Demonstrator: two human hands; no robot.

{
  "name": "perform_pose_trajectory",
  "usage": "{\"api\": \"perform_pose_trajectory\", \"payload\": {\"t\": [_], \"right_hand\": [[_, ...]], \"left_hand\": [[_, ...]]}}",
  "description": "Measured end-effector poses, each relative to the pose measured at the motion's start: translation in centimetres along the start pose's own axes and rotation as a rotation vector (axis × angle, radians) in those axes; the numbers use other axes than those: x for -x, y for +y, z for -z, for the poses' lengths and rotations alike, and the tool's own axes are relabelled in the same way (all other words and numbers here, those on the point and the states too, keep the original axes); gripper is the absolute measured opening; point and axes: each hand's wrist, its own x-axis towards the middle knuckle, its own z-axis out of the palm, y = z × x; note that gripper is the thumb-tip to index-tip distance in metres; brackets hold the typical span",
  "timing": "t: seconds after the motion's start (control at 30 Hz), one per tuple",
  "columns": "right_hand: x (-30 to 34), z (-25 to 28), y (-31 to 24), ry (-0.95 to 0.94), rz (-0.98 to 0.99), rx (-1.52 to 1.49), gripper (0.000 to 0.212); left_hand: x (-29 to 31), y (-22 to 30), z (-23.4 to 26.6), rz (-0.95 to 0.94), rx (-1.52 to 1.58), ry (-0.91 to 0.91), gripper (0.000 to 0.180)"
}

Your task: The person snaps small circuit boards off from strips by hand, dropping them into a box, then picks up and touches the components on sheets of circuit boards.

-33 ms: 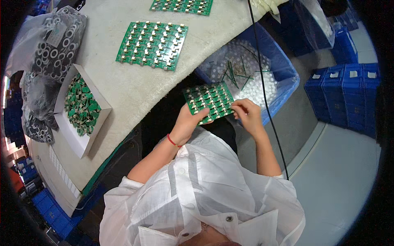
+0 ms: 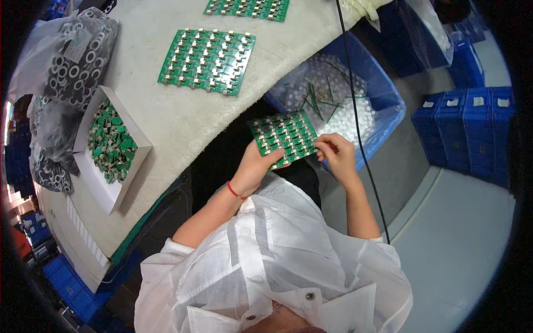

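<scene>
A green circuit board panel (image 2: 286, 136) with rows of small metal connectors is held above my lap, tilted. My left hand (image 2: 258, 166) grips its near left corner, thumb on top and fingers underneath. At the panel's right edge, my right hand (image 2: 337, 155) is closed in a pinch of thumb and forefinger on the panel's rim. A second panel of the same kind (image 2: 206, 62) lies on the table, and part of another panel (image 2: 247, 9) shows beyond it. To the left, a white open box (image 2: 145, 145) contains many small separated green boards (image 2: 112, 141).
Below the table's right edge stands a blue bin (image 2: 391, 105) lined with bubble wrap, holding thin green strips (image 2: 315, 102). A black cable (image 2: 358, 125) hangs across it. Plastic bags of ring-shaped parts (image 2: 78, 66) sit at the table's left. Blue crates (image 2: 466, 130) are stacked at right.
</scene>
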Motion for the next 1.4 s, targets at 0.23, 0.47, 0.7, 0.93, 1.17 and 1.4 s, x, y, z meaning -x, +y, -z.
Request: {"api": "perform_pose_trajectory", "payload": {"t": [0.23,0.47,0.7,0.93,1.17,1.4], "right_hand": [[-0.7,0.7,0.1,0.365,0.201,0.352,0.012],[0.2,0.9,0.9,-0.107,0.484,0.442,0.012],[0.0,1.5,1.8,-0.073,0.045,0.006,0.016],[-0.2,0.5,0.6,0.308,0.272,0.374,0.025],[0.7,-1.3,0.5,-0.105,0.505,0.424,0.014],[-0.4,0.4,2.7,0.003,-0.027,-0.325,0.018]], "left_hand": [[-0.2,-1.3,0.1,0.058,0.044,0.029,0.038],[-0.1,-0.7,0.1,0.047,0.052,0.055,0.035],[0.0,-0.7,0.1,0.029,-0.040,0.116,0.031],[0.1,-0.8,-0.3,0.026,0.006,0.124,0.029],[0.1,-0.5,-0.4,0.006,-0.018,0.109,0.029],[0.1,-1.0,-0.1,-0.014,-0.052,0.125,0.031]]}}
